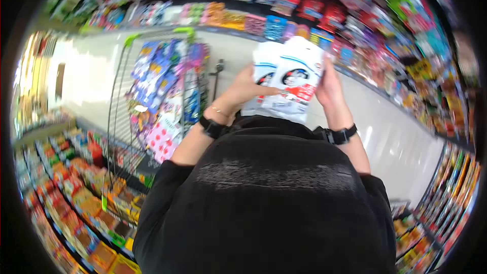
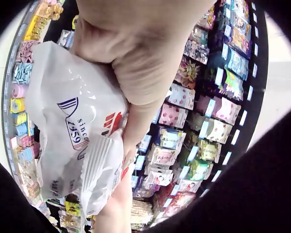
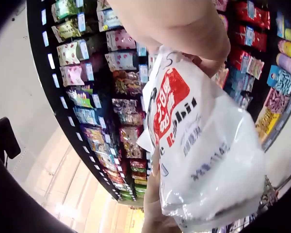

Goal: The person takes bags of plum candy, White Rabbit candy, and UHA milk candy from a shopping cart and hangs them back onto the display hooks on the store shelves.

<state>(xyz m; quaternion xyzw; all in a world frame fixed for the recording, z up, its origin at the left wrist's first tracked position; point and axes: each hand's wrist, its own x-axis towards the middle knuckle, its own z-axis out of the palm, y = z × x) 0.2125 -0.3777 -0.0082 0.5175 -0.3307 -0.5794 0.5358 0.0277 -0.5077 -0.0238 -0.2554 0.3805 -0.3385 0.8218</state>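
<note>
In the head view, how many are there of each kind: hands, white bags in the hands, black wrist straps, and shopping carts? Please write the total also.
Hands: 2
White bags: 2
Black wrist straps: 2
Shopping cart: 1
Total: 7

And look at the shine on these 2 white bags [image 1: 295,73], smooth plastic, creased and glossy, with a finely ridged seal [image 2: 98,158] on 1! Below, the black shirt [image 1: 284,228] is matt cloth, its grey band [image 1: 279,177] rough and crinkled. Over to the cart [image 1: 131,38], thin metal wire with smooth green plastic corners [image 1: 186,31]; the pale floor [image 1: 390,142] gleams, polished, and the shelf packets [image 2: 229,110] glint in slick film.
</note>
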